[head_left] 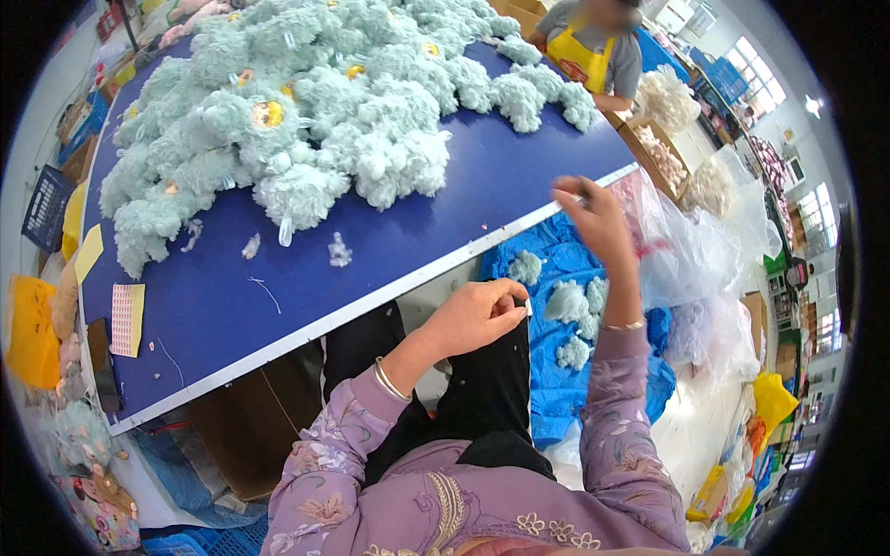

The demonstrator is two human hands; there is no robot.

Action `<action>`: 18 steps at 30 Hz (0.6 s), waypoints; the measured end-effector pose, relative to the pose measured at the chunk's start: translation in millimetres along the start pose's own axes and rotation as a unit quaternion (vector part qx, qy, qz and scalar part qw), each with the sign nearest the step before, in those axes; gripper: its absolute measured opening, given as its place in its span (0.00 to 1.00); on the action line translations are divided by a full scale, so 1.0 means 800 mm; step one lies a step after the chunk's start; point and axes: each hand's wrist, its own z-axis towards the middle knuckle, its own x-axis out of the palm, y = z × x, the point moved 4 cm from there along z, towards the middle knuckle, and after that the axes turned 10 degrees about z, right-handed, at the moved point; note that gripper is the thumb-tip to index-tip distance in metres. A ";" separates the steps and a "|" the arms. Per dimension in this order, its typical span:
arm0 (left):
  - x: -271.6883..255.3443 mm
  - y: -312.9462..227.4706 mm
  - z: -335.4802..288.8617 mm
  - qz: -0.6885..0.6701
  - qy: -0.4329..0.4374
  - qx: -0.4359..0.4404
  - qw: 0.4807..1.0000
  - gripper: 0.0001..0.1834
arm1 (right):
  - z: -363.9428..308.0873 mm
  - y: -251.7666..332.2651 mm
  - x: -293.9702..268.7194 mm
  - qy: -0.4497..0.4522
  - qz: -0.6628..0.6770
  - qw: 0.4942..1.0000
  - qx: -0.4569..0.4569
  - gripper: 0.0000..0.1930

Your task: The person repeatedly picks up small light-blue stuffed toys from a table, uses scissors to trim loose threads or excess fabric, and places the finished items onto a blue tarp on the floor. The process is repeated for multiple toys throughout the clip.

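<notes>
The pale blue-green, fluffy plush pieces (306,120), heaped on the dark blue flat-topped table (408,241), look light, soft and squashy, probably best held by the body rather than loose fur. The left hand (473,317) hangs over the black-trousered lap (484,394), thumb and forefinger pinched; the right hand (598,222) is raised higher, fingers curled and blurred, and I cannot tell whether either grips anything
</notes>
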 end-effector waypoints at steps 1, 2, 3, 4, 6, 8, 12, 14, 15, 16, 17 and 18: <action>-0.001 0.002 0.002 0.015 -0.006 -0.007 1.000 0.13 | 0.018 0.019 0.046 0.014 0.059 0.996 -0.071 0.15; -0.004 0.009 0.002 0.035 -0.018 -0.008 0.999 0.13 | 0.035 0.040 0.092 0.068 0.053 0.995 -0.046 0.16; -0.003 0.011 0.004 0.044 -0.023 -0.003 0.999 0.12 | 0.048 0.061 0.128 0.072 0.052 0.985 -0.147 0.19; -0.002 0.014 0.005 0.053 -0.027 0.000 0.998 0.12 | 0.056 0.074 0.161 0.075 0.051 0.965 -0.246 0.22; -0.003 0.021 0.003 0.059 -0.060 -0.006 0.996 0.12 | 0.068 0.076 0.203 0.080 -0.063 0.980 -0.172 0.28; -0.010 0.030 0.001 0.070 -0.092 -0.036 0.993 0.12 | 0.082 0.065 0.207 0.102 -0.085 0.985 -0.109 0.30; -0.019 0.021 -0.005 0.012 -0.118 -0.039 0.992 0.12 | 0.073 0.042 0.173 0.103 -0.057 0.990 -0.081 0.30; -0.027 0.015 -0.012 -0.028 -0.185 -0.010 0.982 0.12 | 0.059 0.031 0.141 0.094 -0.042 0.991 -0.081 0.30; -0.034 0.010 -0.015 -0.024 -0.234 0.014 0.972 0.13 | 0.051 0.024 0.123 0.092 -0.026 0.992 -0.082 0.31; -0.042 0.005 -0.019 -0.020 -0.282 0.038 0.959 0.15 | 0.042 0.018 0.105 0.090 -0.009 0.992 -0.083 0.31; -0.049 -0.003 -0.023 0.002 -0.319 0.077 0.945 0.19 | 0.031 0.016 0.088 0.090 -0.009 0.993 -0.071 0.32; -0.055 -0.010 -0.026 0.024 -0.356 0.115 0.927 0.22 | 0.019 0.017 0.072 0.100 -0.010 0.994 -0.046 0.32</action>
